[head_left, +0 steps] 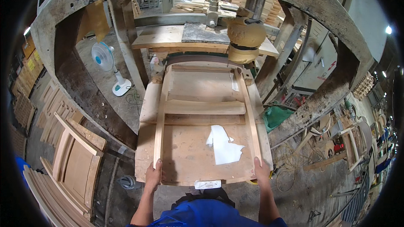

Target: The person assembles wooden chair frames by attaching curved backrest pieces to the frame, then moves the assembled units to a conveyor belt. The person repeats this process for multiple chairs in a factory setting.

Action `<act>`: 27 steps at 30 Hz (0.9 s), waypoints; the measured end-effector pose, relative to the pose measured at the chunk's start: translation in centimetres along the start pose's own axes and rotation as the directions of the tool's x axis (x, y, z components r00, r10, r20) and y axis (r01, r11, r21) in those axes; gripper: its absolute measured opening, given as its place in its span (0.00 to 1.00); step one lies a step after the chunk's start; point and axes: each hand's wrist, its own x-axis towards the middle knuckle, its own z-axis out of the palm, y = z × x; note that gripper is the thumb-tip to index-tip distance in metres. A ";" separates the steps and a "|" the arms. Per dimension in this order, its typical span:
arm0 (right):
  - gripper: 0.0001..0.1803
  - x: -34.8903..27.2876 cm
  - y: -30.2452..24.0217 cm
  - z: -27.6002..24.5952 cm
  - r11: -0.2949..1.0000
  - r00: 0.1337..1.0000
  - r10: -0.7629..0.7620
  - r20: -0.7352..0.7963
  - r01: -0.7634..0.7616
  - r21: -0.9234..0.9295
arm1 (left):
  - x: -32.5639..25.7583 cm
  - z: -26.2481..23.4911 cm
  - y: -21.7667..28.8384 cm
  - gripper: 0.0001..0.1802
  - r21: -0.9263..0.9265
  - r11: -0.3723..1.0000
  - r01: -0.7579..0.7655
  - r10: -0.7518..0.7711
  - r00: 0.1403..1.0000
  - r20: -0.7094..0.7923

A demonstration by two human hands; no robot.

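A wooden chair frame (205, 107) lies flat in front of me, its two long legs running toward me and its cross rails lying farther off. My left hand (154, 175) is closed round the near end of the left leg. The near end of the right leg (251, 130) is in my right hand (261, 171), fingers wrapped round it. Under the frame is a light wooden board (185, 166). A torn white sheet (227, 150) lies on that board between the legs. The frame's far end reaches a dark curved edge (205, 59) below the press.
A heavy metal press frame (97, 96) arches round the board on both sides. A yellowish wrapped part (246, 33) hangs at its far right. Left of me stand a fan (103, 56) and stacked wooden frames (78, 168). Hoses (288, 164) and wood pieces lie at the right.
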 end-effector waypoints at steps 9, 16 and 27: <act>0.33 0.6 0.6 0.5 0.999 0.998 0.046 0.047 -0.046 0.000 | 0.4 0.1 -0.6 0.36 -0.015 1.000 -0.004 0.005 0.999 0.049; 0.34 0.6 0.4 0.1 0.996 0.995 0.090 0.052 -0.090 -0.004 | 0.0 0.3 -0.3 0.31 -0.054 0.999 0.010 -0.009 1.000 0.030; 0.29 0.1 -1.0 -0.8 0.989 0.984 0.085 0.154 -0.102 0.103 | 0.1 0.4 0.3 0.37 -0.093 0.996 0.012 -0.006 0.998 0.068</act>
